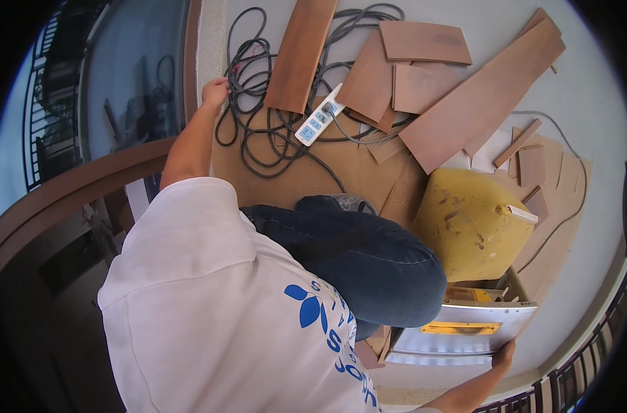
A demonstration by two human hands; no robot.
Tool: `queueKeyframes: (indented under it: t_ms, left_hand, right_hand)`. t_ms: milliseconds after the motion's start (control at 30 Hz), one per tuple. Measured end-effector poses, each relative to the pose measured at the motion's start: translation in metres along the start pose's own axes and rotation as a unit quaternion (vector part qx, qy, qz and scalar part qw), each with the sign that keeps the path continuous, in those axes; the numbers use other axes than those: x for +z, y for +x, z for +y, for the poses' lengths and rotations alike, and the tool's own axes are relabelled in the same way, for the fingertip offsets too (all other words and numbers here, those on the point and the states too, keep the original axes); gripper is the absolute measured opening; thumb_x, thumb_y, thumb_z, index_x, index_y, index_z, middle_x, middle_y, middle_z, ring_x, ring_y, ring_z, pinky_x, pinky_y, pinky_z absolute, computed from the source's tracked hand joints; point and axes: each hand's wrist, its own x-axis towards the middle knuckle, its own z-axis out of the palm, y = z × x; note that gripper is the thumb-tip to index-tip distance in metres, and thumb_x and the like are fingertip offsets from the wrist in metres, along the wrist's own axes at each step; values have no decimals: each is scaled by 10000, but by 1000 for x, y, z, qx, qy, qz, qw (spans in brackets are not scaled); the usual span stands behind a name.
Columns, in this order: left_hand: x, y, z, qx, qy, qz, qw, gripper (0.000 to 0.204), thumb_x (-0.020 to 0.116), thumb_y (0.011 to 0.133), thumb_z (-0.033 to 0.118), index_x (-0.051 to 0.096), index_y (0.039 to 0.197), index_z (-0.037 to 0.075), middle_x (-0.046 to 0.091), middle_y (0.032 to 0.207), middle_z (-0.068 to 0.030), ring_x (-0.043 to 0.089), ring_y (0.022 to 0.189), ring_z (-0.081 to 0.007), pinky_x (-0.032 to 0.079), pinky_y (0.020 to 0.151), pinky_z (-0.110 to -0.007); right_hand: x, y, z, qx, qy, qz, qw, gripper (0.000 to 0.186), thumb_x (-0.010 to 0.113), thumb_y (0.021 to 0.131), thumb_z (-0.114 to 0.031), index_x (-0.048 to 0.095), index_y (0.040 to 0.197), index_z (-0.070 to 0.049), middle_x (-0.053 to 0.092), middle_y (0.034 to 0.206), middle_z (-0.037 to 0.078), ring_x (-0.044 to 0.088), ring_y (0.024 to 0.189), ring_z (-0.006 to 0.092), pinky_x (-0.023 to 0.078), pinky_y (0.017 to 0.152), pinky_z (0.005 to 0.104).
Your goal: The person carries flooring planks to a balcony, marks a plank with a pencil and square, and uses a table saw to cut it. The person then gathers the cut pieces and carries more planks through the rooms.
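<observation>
The silver metal case (411,339), smooth and boxy with a yellow handle (461,328), sits at lower right of the frame. My right hand (504,354) bends against its corner; I can't tell how tightly. My left hand (216,89), upper left, has curled fingers beside looped black cable (257,90); I can't tell whether it pinches anything. Flat, wood-grained boards (485,96) lie upper right, above a stained, bulky yellow object (465,224).
</observation>
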Motion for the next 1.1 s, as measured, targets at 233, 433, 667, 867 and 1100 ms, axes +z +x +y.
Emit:
queueKeyframes:
  t_ms: [233, 433, 667, 867, 1100]
  left_hand:
    - [92, -33, 58, 203, 163, -48, 964, 281, 612, 944, 137, 680, 1203, 51, 739, 975, -86, 699, 820, -174, 546, 758, -303]
    - [202, -127, 153, 363, 183, -235, 883, 310, 622, 962, 192, 656, 1228, 35, 706, 1023, -111, 667, 920, -200, 533, 835, -317]
    - [250, -147, 151, 377, 263, -300, 836, 418, 655, 942, 248, 603, 1294, 28, 665, 1047, -119, 652, 928, -229, 526, 865, -345]
    - [300, -170, 177, 381, 153, -323, 852, 439, 682, 928, 253, 609, 1283, 6, 663, 1054, -106, 647, 928, -210, 525, 860, -331]
    - [443, -241, 238, 410, 253, -388, 785, 766, 723, 873, 470, 501, 1355, -81, 632, 1233, -208, 631, 1130, -285, 515, 939, -370]
  right_hand:
    - [37, -13, 16, -138, 59, 229, 962, 658, 454, 1028, -506, 482, 1446, 2, 524, 1462, 125, 463, 1358, 274, 307, 1156, 403]
    - [103, -54, 69, -298, 232, 555, 741, 494, 484, 1005, -321, 584, 1339, 29, 657, 1291, 154, 609, 1203, 266, 425, 1070, 386]
    - [174, -102, 242, -142, 222, 572, 777, 516, 349, 986, -115, 401, 1497, -59, 696, 1176, 230, 637, 1160, 315, 445, 1048, 442]
    - [206, -117, 480, 34, 22, 489, 871, 544, 501, 973, -237, 427, 1487, -73, 608, 804, 79, 570, 718, 189, 453, 653, 334]
    - [369, -104, 423, -19, -46, 342, 938, 620, 572, 993, -310, 404, 1411, 116, 555, 1362, 282, 561, 1235, 360, 419, 1054, 392]
